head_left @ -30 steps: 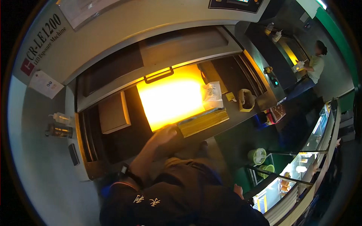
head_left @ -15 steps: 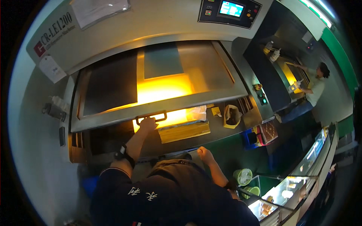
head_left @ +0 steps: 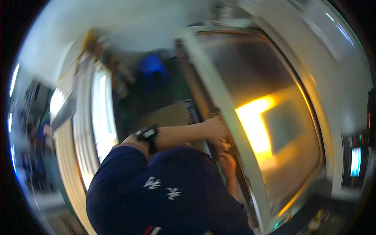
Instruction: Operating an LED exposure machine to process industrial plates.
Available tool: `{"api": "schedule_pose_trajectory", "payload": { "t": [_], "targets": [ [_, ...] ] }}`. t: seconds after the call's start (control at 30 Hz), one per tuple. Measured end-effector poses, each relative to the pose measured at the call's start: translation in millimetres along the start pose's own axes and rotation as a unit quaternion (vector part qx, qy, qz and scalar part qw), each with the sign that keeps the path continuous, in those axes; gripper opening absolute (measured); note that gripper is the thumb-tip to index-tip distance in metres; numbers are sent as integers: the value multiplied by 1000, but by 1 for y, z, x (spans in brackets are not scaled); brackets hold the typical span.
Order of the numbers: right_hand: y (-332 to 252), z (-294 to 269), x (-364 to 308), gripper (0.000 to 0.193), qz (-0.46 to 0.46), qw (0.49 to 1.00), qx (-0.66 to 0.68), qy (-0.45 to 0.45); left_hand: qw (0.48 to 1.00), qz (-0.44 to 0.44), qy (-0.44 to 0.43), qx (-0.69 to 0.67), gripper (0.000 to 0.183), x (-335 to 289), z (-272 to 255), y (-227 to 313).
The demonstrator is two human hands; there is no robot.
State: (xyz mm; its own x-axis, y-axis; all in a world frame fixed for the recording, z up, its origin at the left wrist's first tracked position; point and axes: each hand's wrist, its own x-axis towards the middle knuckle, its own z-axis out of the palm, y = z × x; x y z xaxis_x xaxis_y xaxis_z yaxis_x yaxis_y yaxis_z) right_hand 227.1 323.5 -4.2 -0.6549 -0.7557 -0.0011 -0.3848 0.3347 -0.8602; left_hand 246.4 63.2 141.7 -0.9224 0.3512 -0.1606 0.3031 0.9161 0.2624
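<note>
A large machine fills the right of the picture, with a pale-framed lid (head_left: 225, 92) around a see-through sheet. Bright yellow light shines through this sheet beside a grey-green rectangle (head_left: 284, 127). My left hand (head_left: 214, 128), below a dark wristwatch, reaches across to the lid's near edge. Its fingers are blurred and partly hidden there, so whether they hold the handle cannot be made out. Close by, my right hand (head_left: 228, 166) is raised at the same edge, its fingers bent but smeared. The space beneath the lid is mostly hidden.
A blue stool (head_left: 152, 70) stands on the dark green floor beyond my left arm, with a flat brown board (head_left: 166, 117) nearer. Along the left runs a brightly lit counter (head_left: 103, 113). A control panel with a lit screen (head_left: 355, 161) is at far right.
The view has swung to the left and blurred, so the machine now lies on the right. My right hand has come from near my body to the lid's edge, near my left hand.
</note>
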Motion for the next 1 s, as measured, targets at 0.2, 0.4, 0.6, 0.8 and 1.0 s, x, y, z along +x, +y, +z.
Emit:
{"api": "schedule_pose_trajectory", "payload": {
  "t": [0.2,0.4,0.6,0.8,1.0],
  "targets": [
    [178,-122,56,67,-93,837,-394,368,977,60,193,-74,57,-1,-130,40],
    [159,-164,22,70,294,826,-455,156,942,88,322,32,65,28,-160,24],
    [180,-163,-47,71,410,729,-439,328,782,299,539,97,40,56,-192,2],
    [122,-173,12,88,625,655,-306,297,563,427,706,-43,21,106,-182,-4],
    [79,-152,36,99,719,589,-212,302,942,312,63,-109,82,191,30,-72]
  ]
}}
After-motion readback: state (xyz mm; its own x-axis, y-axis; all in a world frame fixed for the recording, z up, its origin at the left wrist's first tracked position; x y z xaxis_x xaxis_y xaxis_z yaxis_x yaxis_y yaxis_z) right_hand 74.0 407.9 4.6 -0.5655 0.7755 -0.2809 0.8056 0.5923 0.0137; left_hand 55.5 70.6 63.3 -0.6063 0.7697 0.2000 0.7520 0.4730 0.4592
